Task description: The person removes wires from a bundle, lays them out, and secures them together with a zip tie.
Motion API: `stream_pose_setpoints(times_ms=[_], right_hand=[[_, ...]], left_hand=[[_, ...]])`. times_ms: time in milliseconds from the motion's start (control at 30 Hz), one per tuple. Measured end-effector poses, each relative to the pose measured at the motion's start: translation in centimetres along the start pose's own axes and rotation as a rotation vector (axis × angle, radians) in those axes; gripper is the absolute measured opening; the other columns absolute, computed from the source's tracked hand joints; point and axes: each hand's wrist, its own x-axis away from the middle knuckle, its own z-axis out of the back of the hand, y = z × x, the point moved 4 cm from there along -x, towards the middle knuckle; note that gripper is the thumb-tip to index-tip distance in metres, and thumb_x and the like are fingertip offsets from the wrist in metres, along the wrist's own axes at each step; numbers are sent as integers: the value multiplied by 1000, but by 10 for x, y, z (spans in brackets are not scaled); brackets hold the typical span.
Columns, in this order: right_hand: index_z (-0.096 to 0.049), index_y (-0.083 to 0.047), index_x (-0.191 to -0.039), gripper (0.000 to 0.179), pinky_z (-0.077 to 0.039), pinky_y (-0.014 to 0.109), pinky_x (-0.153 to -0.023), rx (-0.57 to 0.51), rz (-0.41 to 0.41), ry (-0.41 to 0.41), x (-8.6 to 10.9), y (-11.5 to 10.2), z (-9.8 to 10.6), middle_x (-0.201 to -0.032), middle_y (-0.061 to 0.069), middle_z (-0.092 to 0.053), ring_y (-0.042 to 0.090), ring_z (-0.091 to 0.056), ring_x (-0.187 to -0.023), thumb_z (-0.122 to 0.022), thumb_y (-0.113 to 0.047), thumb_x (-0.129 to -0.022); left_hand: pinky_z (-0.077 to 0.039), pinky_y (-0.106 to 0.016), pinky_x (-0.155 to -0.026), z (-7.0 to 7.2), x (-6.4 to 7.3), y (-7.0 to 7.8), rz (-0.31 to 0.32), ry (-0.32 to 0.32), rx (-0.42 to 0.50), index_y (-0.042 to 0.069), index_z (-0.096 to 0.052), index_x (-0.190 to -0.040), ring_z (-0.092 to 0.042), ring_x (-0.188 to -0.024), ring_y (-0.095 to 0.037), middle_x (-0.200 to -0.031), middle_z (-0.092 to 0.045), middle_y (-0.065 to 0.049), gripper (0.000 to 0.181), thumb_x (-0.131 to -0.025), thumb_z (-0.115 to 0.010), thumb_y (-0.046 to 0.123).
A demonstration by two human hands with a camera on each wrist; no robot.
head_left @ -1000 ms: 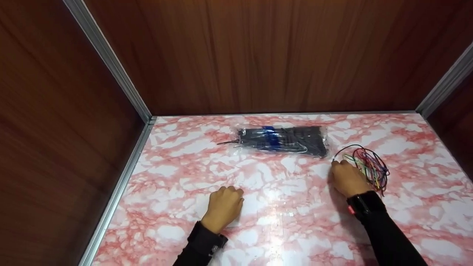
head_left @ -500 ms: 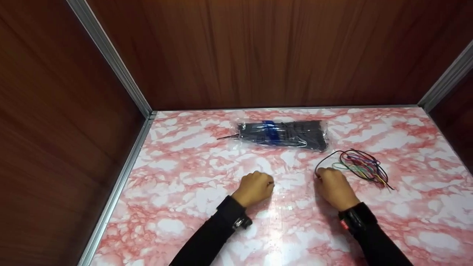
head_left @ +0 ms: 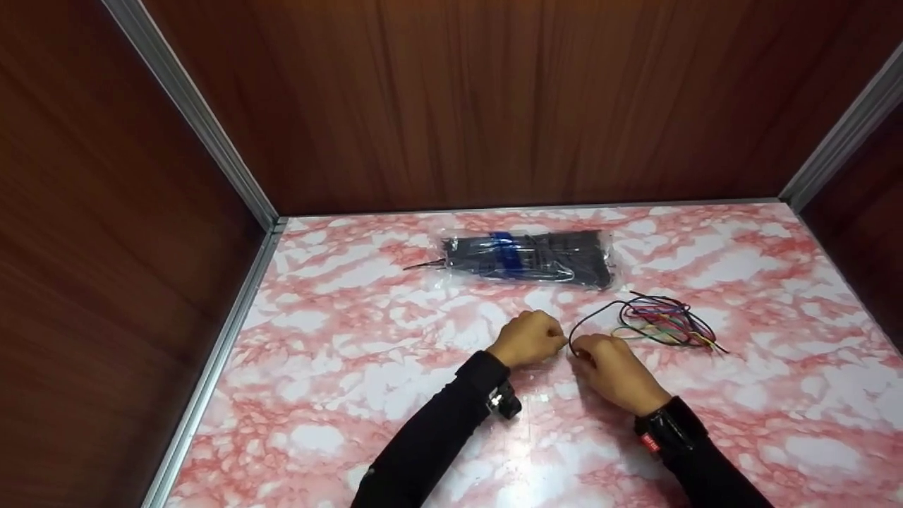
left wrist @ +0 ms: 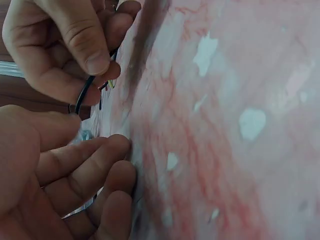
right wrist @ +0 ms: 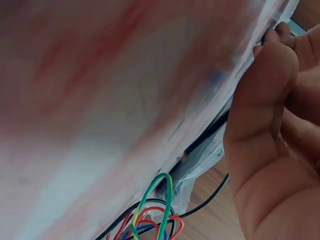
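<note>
My right hand (head_left: pixel 621 374) pinches a black wire (head_left: pixel 598 311) between thumb and finger. From there the wire arcs back to a loose bundle of thin coloured wires (head_left: pixel 667 322) lying on the table just beyond that hand. My left hand (head_left: pixel 529 340) has come up facing it, with curled fingers and its fingertips right at the wire's bend. In the left wrist view, the black wire (left wrist: pixel 86 91) runs from the right thumb to the left fingertip; I cannot tell whether the left hand grips it. Green, red and blue wires (right wrist: pixel 162 200) show beside the right hand in the right wrist view.
A clear plastic bag (head_left: pixel 532 257) with black strips like cable ties and a blue band lies behind the hands; thin strips stick out at its left end. The table (head_left: pixel 338 353) has a red-and-white marbled top. Brown wood-look panels (head_left: pixel 458 106) with grey metal edging enclose the back and sides.
The right hand has moved left, drawing the black wire and shifting the bundle along. The left hand has moved right and forward until the two hands almost meet.
</note>
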Motion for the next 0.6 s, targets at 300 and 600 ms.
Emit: stream_pose_setpoints(times_ms=[300,600], right_hand=[[-71,-12,-85,13,-48,28,-68,-69,47,-52,-9,8,2,-76,-2,-66,9,-59,-73,-68,0,-85],[-62,-6,-118,31,-52,42,-70,21,-68,6,-27,33,16,-82,10,-72,23,-66,-75,-66,-1,-87]], left_hand=[[-38,-15,-60,-4,-5,5,-23,54,138,16,-74,-79,-51,-65,-3,-70,-62,11,20,-92,-58,19],[-43,-16,-69,0,0,1,-131,49,-62,16,-75,-93,-58,-75,-5,-77,-68,8,16,-96,-60,22]])
